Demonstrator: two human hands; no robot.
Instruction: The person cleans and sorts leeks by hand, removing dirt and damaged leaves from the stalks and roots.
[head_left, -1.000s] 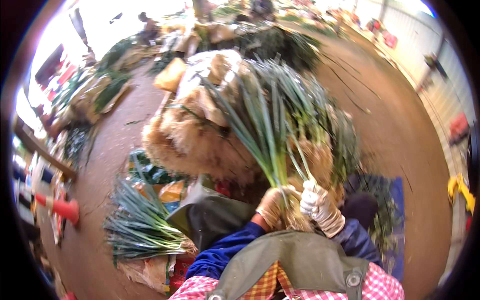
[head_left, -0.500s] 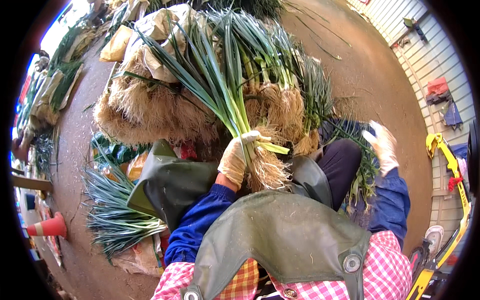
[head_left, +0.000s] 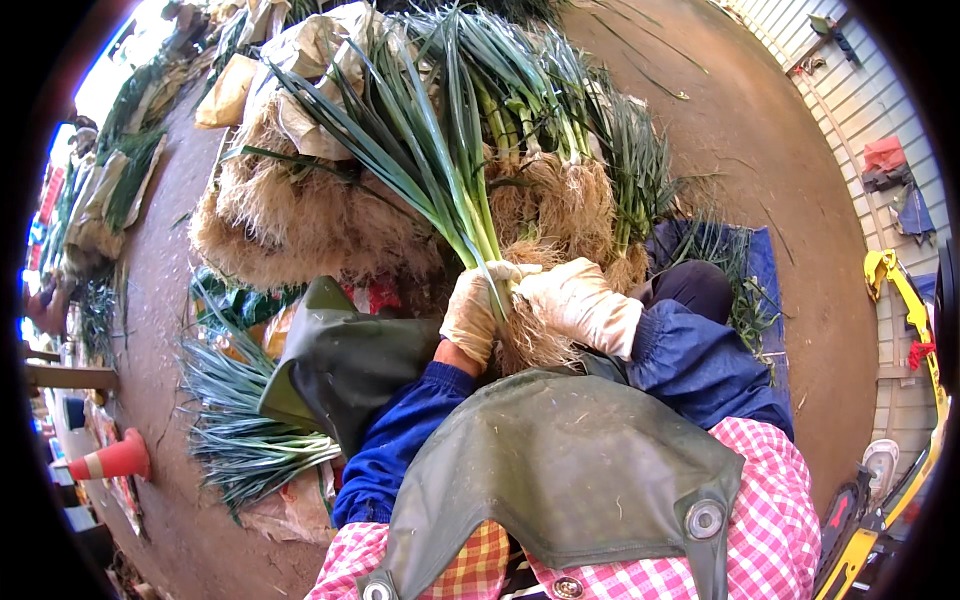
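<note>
A bunch of green onions [head_left: 452, 180] stands tilted in front of me, its long leaves fanned away to the upper left and its pale roots hanging between my knees. My gloved left hand [head_left: 470, 318] is wrapped round the white stems just above the roots. Against the right side of those stems, close to the left fingers, my gloved right hand [head_left: 585, 308] has its fingertips pinched together; what lies in them is hidden. Just beyond are more rooted green onions [head_left: 575, 200]. Cleaner green onions [head_left: 262, 425] lie in a pile to the left of my leg.
A large heap of roots [head_left: 300, 215], partly wrapped in tan paper, sits at the far left. Stripped leaves [head_left: 745, 310] lie on a blue sheet [head_left: 770, 285] by my right knee. An orange cone [head_left: 115, 457] stands left; a yellow-framed vehicle [head_left: 915, 310] is at right.
My right hand has come in from the far right, where it was open over the leaf scraps, to the base of the bunch. It now covers the spot where a loose pale leaf stuck out.
</note>
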